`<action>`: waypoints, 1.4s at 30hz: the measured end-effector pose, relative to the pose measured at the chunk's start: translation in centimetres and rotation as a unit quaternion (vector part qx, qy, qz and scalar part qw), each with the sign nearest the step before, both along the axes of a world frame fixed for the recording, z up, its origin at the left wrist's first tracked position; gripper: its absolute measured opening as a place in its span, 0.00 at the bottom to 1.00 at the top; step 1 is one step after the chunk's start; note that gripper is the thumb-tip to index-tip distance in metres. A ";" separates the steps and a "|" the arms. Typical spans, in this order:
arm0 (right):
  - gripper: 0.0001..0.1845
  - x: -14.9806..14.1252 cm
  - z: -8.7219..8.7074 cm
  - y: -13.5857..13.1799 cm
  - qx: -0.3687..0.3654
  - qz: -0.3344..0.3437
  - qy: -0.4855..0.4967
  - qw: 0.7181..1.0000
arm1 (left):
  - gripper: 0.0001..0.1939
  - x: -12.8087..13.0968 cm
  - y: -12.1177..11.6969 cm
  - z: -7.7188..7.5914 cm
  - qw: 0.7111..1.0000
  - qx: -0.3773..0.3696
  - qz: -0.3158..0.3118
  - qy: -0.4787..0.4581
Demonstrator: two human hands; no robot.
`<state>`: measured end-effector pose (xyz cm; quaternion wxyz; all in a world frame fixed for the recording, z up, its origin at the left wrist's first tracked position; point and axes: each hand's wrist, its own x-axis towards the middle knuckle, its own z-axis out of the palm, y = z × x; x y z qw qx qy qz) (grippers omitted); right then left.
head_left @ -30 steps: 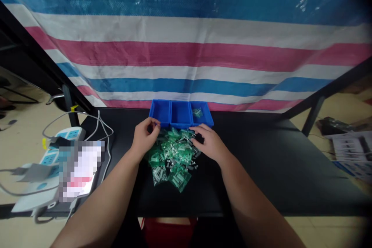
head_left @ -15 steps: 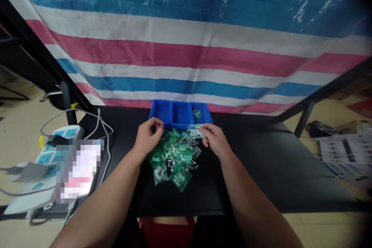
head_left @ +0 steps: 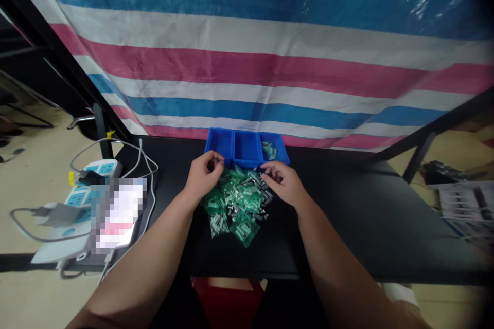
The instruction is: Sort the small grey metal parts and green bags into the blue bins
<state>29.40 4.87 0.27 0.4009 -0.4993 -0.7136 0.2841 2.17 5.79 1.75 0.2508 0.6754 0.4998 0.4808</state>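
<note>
1. A heap of small clear plastic bags [head_left: 235, 211] is lying at 12 o'clock on a black table [head_left: 347, 226], with green and metal pieces showing through the plastic.
2. The left hand [head_left: 204, 175] is curling closed at the heap's far edge; whether it is pinching a bag, I cannot tell.
3. The right hand [head_left: 280, 187] is curving over the heap's far right edge, its grip also unclear.
4. A blue three-compartment tray [head_left: 247, 148] is sitting just beyond the heap.
5. The bags are likely handling as light and slippery, so their flat corners seem the best places to pinch.
</note>
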 end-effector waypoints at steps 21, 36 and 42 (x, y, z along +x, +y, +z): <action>0.14 0.1 -0.2 1.1 -0.116 -0.128 0.324 0.930 | 0.06 0.0 0.2 -0.8 0.998 -0.017 -0.048 0.041; 0.10 -1.8 -0.1 -0.3 0.111 0.015 -0.093 0.989 | 0.09 0.0 0.3 -1.0 0.989 -0.029 -0.072 0.123; 0.16 -4.2 -0.5 0.0 0.126 0.029 -0.175 0.976 | 0.11 0.5 0.2 -1.6 0.980 -0.002 -0.099 0.171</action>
